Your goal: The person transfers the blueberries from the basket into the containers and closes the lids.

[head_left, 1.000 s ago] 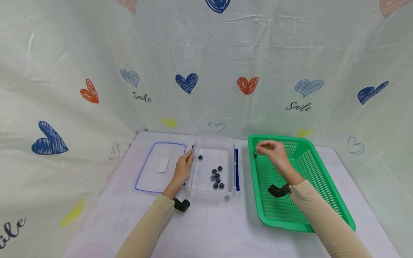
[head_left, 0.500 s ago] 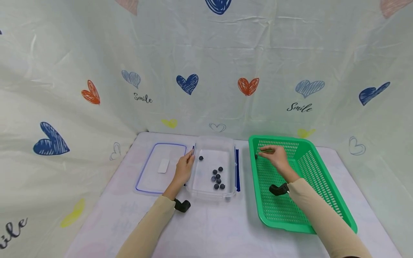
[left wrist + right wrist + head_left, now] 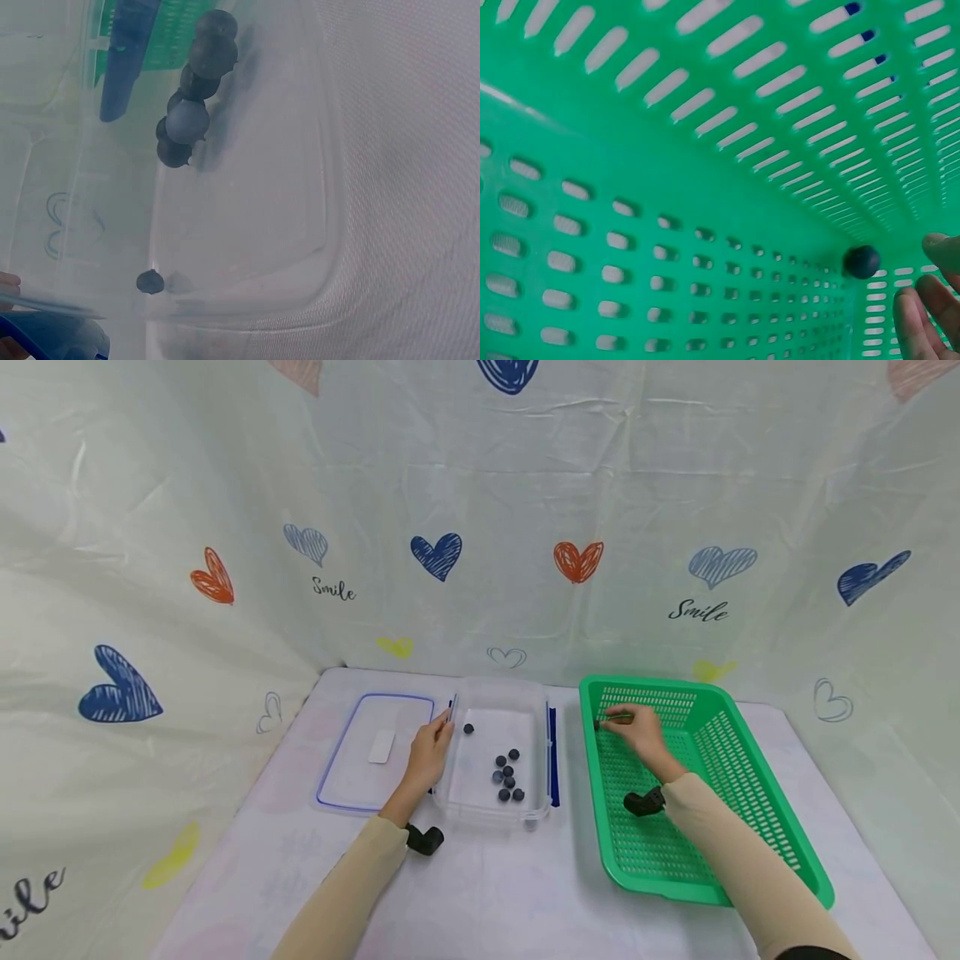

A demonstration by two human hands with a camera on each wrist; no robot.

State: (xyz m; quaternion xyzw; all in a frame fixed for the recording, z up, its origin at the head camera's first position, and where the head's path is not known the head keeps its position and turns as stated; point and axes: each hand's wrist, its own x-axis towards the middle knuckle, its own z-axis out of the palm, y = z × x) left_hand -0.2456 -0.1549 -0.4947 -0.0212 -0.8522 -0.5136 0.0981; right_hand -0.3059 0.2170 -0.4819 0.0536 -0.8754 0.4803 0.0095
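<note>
My left hand (image 3: 427, 753) grips the left side of a clear plastic food container (image 3: 491, 814). Several blueberries (image 3: 508, 772) lie on its floor, most bunched toward the front right, with one apart (image 3: 151, 282) near the held side. Inside the green plastic basket (image 3: 595, 793), my right hand (image 3: 637, 733) reaches toward the far left corner. A single blueberry (image 3: 862, 262) sits in that corner, just beyond the fingertips. The right wrist view shows the thumb (image 3: 941, 251) and fingers spread apart with nothing between them.
A clear lid (image 3: 352, 752) with a blue seal lies left of the container. Blue side clips hang open on the container, one on its right (image 3: 552, 756). A heart-printed curtain (image 3: 480, 510) stands behind the table.
My right hand has lowered into the basket, its fingers coming closer to the blueberry in the corner. The left hand stays at the container's side, and the blueberries there keep their places.
</note>
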